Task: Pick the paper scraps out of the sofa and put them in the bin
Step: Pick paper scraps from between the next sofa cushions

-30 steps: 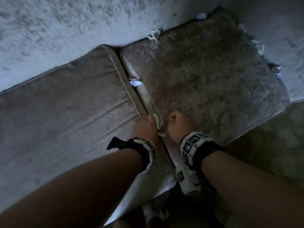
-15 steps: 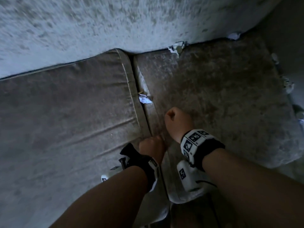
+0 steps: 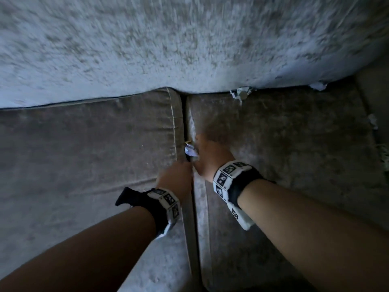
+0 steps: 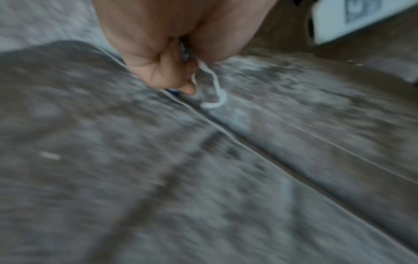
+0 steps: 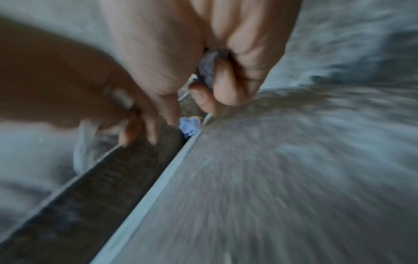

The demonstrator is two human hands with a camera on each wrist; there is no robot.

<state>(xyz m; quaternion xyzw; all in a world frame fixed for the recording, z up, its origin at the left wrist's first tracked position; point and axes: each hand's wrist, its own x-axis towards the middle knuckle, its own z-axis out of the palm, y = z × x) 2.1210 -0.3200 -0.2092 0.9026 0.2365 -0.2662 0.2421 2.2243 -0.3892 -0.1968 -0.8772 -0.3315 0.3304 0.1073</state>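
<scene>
A small white-blue paper scrap (image 3: 190,152) (image 5: 190,127) is wedged in the gap between the two grey seat cushions. My right hand (image 3: 202,153) (image 5: 187,111) is right beside it, thumb and forefinger just above it. Its other fingers are curled round a crumpled grey scrap (image 5: 210,68) in the palm. My left hand (image 3: 181,172) (image 4: 187,86) is a fist at the gap just behind the right hand. It grips a white scrap (image 4: 213,85) that hangs out of the fingers. No bin is in view.
More scraps sit along the seam under the backrest (image 3: 241,94) (image 3: 319,85) and down the right side by the armrest (image 3: 372,121). The tall backrest (image 3: 189,43) rises behind the cushions. The left cushion (image 3: 84,144) is a bare flat surface.
Both hands have moved forward along the cushion gap. The right hand went from the front of the seat to the scrap in the gap, and the left fist followed behind it.
</scene>
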